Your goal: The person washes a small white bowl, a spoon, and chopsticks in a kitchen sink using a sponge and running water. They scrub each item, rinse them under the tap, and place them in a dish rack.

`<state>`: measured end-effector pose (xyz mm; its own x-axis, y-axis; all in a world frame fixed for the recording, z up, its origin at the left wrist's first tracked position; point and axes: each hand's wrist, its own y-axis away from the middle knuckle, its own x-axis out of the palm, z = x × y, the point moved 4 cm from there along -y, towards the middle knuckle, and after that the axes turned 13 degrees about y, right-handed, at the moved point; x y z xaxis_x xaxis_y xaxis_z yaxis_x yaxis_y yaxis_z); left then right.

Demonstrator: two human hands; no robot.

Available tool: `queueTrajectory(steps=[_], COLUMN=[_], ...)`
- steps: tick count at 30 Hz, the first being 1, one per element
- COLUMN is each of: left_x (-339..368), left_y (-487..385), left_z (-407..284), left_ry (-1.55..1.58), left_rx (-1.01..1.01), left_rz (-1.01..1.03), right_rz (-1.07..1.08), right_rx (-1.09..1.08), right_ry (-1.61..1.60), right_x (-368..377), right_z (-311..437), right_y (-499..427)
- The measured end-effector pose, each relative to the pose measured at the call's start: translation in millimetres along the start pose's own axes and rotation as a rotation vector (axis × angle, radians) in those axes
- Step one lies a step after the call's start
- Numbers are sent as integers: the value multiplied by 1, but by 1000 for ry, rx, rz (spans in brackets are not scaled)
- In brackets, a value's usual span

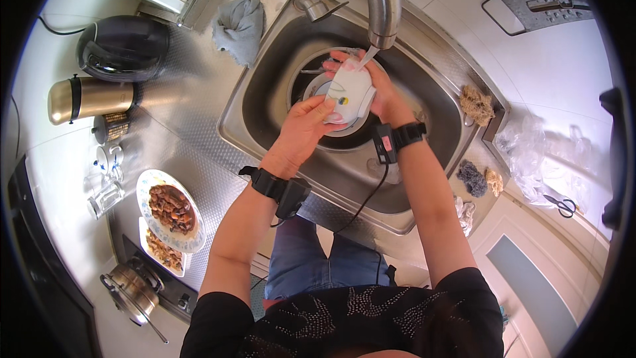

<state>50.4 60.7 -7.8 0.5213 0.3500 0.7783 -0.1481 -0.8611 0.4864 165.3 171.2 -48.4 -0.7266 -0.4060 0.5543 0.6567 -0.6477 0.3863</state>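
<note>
Over the steel sink basin, both of my hands hold a white bowl with a small printed pattern (351,93). Water runs from the curved faucet spout (381,10) onto its upper part. My left hand (306,124) grips the near left edge, thumb on its surface. My right hand (387,89) supports the far right side, with its fingers partly behind it. Below lies a round basin (295,79) in the sink (263,94), holding other dishware that my hands partly hide. A black strap with a device sits on each wrist.
A grey cloth (239,30) lies at the sink's back left. Left stand a black appliance (124,48), a gold flask (92,100), glasses (106,200) and a plate of food (198,236). Scrubbers (476,104) rest on the right rim; scissors (565,206) are farther right.
</note>
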Motion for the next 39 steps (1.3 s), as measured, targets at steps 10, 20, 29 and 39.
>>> queueTrajectory(steps=[10,20,29,39], left_x=[26,44,4,43], left_y=[-11,-3,-13,-52], left_z=[5,8,21,-44], left_ry=[-1171,-1585,-466,-1830], left_rx=[674,673,486,700], left_rz=[-35,259,-423,343], right_rz=[-354,-648,-461,-283], right_rx=[-72,22,162,335], right_ry=[-550,-227,131,1297], right_x=[62,28,28,-2], right_z=[-40,-46,-44,16], right_y=[54,68,84,82])
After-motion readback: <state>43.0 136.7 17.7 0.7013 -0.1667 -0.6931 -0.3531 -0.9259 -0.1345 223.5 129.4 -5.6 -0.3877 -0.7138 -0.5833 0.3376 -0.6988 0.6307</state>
